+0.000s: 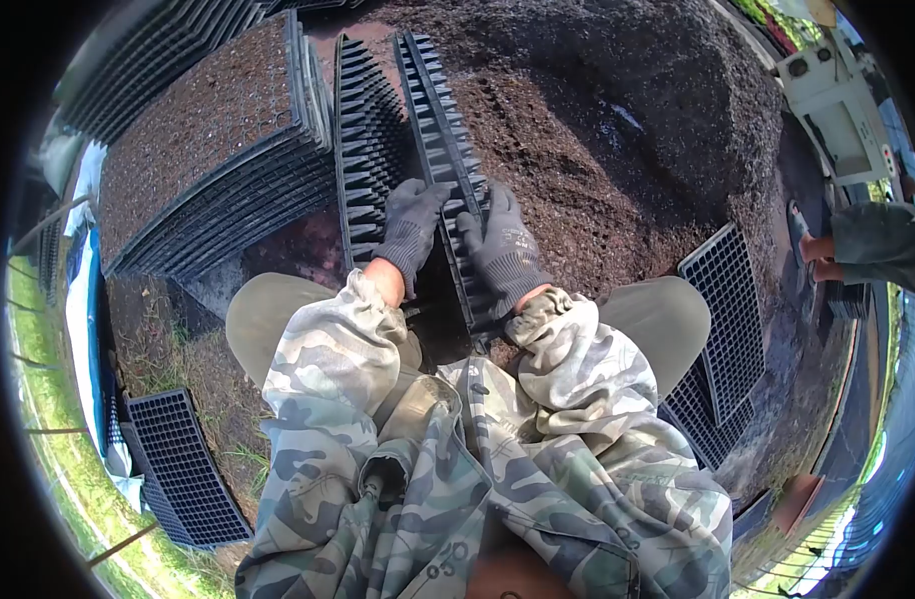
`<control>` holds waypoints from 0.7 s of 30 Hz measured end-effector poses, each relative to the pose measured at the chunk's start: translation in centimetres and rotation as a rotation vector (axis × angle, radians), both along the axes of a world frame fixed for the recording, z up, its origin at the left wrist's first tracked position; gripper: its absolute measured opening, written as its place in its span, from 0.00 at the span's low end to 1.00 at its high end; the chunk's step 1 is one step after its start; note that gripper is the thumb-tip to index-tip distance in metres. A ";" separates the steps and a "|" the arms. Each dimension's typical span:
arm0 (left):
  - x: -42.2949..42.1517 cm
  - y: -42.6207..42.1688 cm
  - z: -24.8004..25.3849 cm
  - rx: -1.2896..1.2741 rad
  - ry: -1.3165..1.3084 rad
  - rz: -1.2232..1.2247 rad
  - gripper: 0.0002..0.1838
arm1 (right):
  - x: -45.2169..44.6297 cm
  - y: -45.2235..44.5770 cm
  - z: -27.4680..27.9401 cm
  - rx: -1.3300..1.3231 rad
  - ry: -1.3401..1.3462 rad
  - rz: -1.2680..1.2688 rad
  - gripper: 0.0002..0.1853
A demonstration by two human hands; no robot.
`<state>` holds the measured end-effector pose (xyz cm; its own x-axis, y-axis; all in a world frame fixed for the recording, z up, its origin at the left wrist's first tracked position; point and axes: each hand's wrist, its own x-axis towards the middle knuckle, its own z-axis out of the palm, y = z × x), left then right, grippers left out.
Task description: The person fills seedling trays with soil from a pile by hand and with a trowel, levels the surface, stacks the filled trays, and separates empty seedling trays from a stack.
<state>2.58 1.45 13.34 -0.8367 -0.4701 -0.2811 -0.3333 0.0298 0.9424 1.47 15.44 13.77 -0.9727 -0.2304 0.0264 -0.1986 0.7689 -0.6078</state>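
Note:
My left hand [412,228] and my right hand [504,248], both in dark grey knit gloves, are on a black plastic seedling tray [439,110] tipped up on its long edge between my knees. The left fingers close over its near left side. On the right side, my right thumb and fingers hold the tray, its cell bottoms facing the soil. Whether it is one tray or a few nested together I cannot tell. Just left of it, nested seedling trays [362,130] stand on edge, their pointed cells showing.
A tall stack of soil-filled trays [213,130] rises at left. A big heap of dark soil [617,130] lies ahead and right. Loose trays lie at right [727,319] and lower left [186,459]. Another person's legs [867,250] and a pale machine [837,110] are at far right.

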 end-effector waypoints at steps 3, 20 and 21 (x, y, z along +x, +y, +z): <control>0.2 0.0 0.4 0.205 0.120 0.045 0.09 | -2.5 3.2 -0.5 0.071 -0.096 -0.022 0.26; -6.4 11.6 18.4 -0.738 0.819 -0.485 0.14 | -7.0 25.3 14.7 -1.107 0.521 -0.738 0.14; -6.5 14.1 19.3 -0.724 0.855 -0.486 0.14 | -6.1 28.5 15.6 -1.205 0.491 -0.769 0.14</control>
